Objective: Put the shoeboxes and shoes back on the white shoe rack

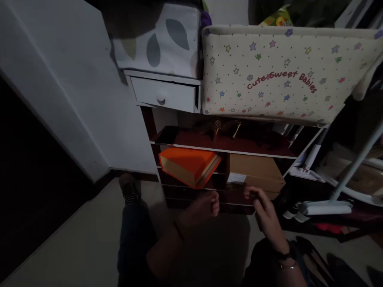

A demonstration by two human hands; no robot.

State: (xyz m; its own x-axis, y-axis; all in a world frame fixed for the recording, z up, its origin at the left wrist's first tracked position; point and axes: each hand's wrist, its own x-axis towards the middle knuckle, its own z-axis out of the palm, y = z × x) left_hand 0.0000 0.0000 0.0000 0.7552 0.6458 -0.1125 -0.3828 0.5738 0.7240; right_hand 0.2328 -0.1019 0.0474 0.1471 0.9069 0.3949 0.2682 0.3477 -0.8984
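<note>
In the dim head view my left hand (205,206) is in front of the shelf unit, its fingers curled into a loose fist and no object showing in them. Just above it, an orange box (188,161) with tan sides sits tilted and askew on a shelf, its corner jutting past the edge. My right hand (265,213) hovers with thumb and fingers apart, holding nothing. It is nearest to a brown cardboard box (257,171) with a white label, on the same shelf. Neither hand visibly touches a box.
A cream fabric bin (266,79) with stars overhangs the dark red shelf (194,138). To its left are a leaf-patterned box (158,44) and a slightly askew white drawer (161,93). A squeegee-like mop (327,207) leans at right. My shod foot (128,186) stands near the wall.
</note>
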